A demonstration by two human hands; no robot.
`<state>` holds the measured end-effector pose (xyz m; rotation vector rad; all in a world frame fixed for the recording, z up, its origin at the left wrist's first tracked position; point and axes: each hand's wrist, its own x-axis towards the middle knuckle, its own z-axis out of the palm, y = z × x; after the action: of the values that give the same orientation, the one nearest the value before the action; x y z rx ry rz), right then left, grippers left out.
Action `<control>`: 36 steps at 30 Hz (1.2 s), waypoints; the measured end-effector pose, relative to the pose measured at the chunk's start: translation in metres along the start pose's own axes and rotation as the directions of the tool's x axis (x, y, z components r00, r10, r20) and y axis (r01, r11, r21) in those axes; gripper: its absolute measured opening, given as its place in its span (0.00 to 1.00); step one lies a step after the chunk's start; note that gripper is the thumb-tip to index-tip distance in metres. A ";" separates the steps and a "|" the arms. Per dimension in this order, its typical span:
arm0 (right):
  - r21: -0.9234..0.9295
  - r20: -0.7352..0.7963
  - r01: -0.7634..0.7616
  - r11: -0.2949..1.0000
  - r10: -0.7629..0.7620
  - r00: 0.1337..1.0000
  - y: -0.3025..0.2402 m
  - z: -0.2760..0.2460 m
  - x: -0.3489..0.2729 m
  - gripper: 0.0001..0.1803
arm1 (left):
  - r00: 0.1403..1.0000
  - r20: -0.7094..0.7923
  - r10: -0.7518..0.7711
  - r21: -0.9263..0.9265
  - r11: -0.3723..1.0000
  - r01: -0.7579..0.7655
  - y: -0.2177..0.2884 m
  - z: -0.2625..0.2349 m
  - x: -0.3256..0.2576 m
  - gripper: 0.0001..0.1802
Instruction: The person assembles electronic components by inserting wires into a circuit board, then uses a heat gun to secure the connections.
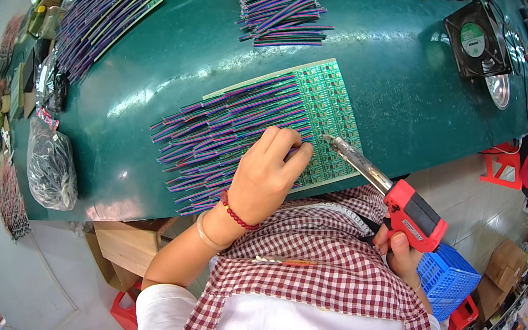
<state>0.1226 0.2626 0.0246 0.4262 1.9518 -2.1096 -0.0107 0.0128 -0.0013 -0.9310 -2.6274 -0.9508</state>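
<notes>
right fingers [399,247] grasp the iron [400,200], aimed toward eleven o'clock, its tip [328,138] near left fingers [299,158] at their two o'clock, whose hold i cannot tell.

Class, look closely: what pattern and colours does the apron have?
The apron is checked in dark red and white, best seen in the head view.

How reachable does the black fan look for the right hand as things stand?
Probably not to grasp: the right hand is closed around the red soldering iron, and the black fan stands apart, farther forward on the green table.
</notes>
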 end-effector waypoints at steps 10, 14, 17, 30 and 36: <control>0.014 -0.115 -0.028 0.999 0.030 0.993 -0.018 -0.008 0.007 0.13 | 0.970 -0.076 -0.229 -0.124 0.968 0.219 0.022 0.002 0.036 0.19; -0.087 -0.190 0.280 0.956 -0.292 0.937 -0.014 0.005 0.036 0.11 | 0.816 -0.112 -0.567 -0.663 0.655 0.364 0.017 -0.019 0.019 0.04; 0.147 -0.158 0.089 0.985 -0.065 0.985 -0.029 0.000 0.031 0.15 | 0.791 0.064 -0.608 -0.753 0.491 0.438 0.041 -0.032 0.029 0.06; 0.090 -0.075 0.367 0.926 -0.361 0.930 -0.051 0.042 0.047 0.15 | 0.853 0.152 -0.500 -0.839 0.390 0.379 0.075 -0.024 0.026 0.02; 0.107 -0.127 0.425 0.899 -0.412 0.902 -0.042 0.055 0.049 0.14 | 0.816 0.073 -0.573 -0.896 0.321 0.306 0.076 -0.028 0.012 0.02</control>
<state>0.0588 0.2122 0.0493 0.1416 2.1211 -2.5370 0.0265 0.0461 0.0633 -0.0585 -2.0212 -2.5485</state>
